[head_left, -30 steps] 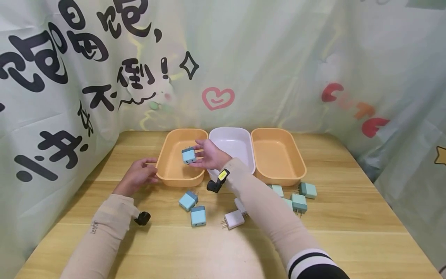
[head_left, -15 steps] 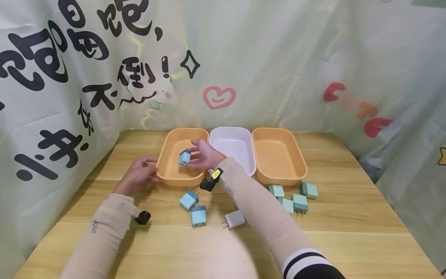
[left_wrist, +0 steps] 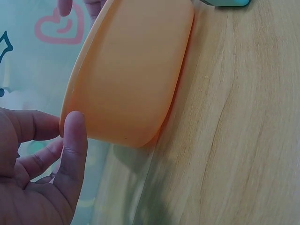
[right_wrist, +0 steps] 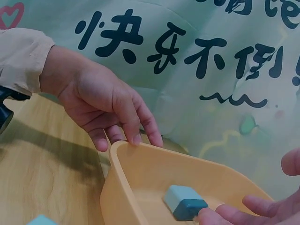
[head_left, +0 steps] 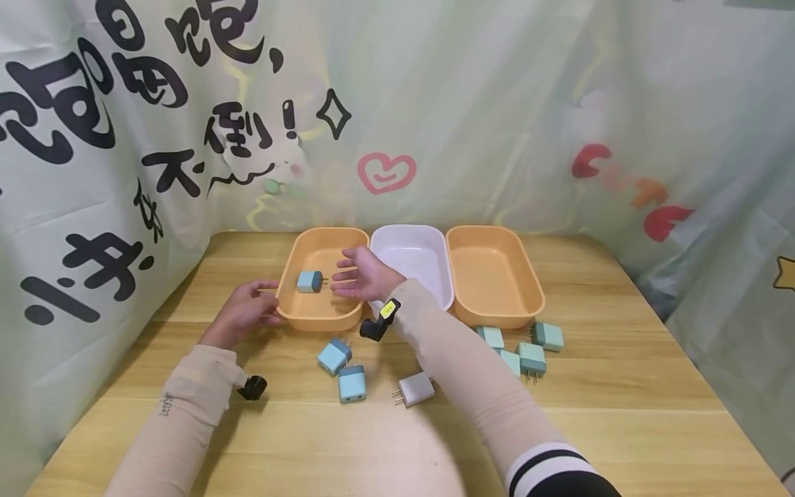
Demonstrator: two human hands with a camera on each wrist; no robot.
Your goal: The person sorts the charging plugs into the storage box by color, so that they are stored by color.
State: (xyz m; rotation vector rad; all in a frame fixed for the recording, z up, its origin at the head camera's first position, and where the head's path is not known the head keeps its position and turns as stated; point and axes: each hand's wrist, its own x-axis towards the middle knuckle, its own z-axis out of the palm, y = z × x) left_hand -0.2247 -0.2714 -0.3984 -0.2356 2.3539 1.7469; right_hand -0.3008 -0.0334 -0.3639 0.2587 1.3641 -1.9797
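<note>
A light-blue plug charger (head_left: 309, 281) with a darker blue end lies inside the left orange bin (head_left: 323, 322). My right hand (head_left: 366, 275) hovers over that bin's right side with fingers extended and nothing held; its fingertips are close to the charger's prongs. At the bin's front-left corner, my left hand (head_left: 245, 314) pinches the rim, thumb on the outer wall in the left wrist view. The right wrist view shows the charger (right_wrist: 183, 201) on the bin floor, near the right fingertips (right_wrist: 229, 213).
A white bin (head_left: 413, 252) and another orange bin (head_left: 493, 276) stand alongside. In front lie two light-blue chargers (head_left: 352, 384), a white charger (head_left: 415, 388), and several pale-green chargers (head_left: 531, 359) at right. My right forearm crosses the table. A printed curtain (head_left: 472, 124) hangs behind.
My right hand has let go of the light-blue charger, which now lies in the left orange bin. The fingers have straightened. My left hand stays on the bin's corner.
</note>
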